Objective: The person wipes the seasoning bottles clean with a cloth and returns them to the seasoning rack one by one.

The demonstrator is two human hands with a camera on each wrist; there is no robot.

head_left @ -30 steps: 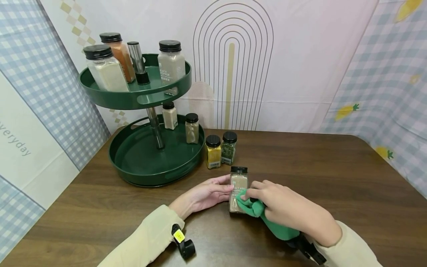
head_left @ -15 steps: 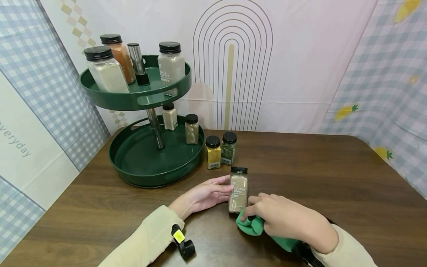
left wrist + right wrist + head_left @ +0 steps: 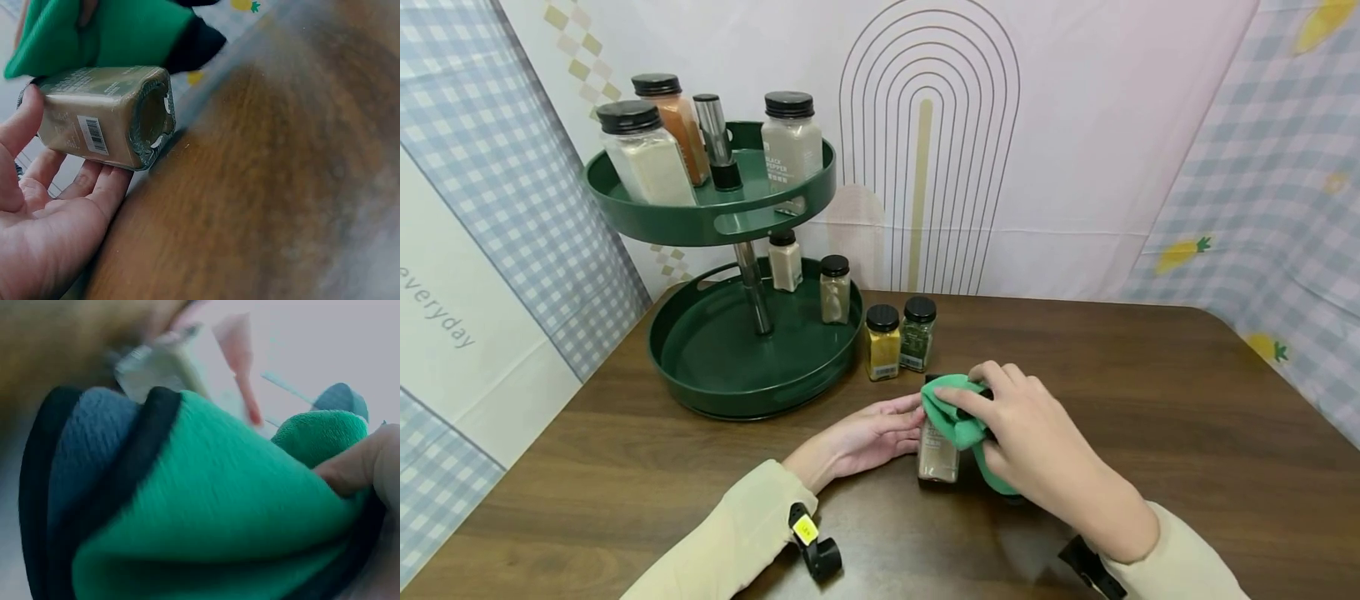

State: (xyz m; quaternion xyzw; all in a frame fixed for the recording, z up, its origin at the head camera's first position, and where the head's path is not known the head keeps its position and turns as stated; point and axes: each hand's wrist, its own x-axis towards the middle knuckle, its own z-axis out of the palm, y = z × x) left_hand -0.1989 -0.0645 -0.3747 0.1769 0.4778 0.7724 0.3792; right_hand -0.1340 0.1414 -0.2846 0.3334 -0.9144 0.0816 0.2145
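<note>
My left hand holds a clear spice jar of beige powder from its left side, thumb in front and fingers behind. In the left wrist view the jar shows a barcode and its ridged base, close to the tabletop. My right hand grips a bunched green cloth and presses it against the jar's upper front, hiding most of its black lid and label. The cloth fills much of the right wrist view, with a dark border and a grey-blue underside.
A green two-tier rack stands at left, bearing several jars. Near its right edge, a yellow spice jar and a green herb jar stand on the wooden table. Patterned cloth hangs behind.
My right hand first moved down to the jar's lower right corner, baring the label, then went up with the cloth to its top. The left hand stays in place around the jar.
</note>
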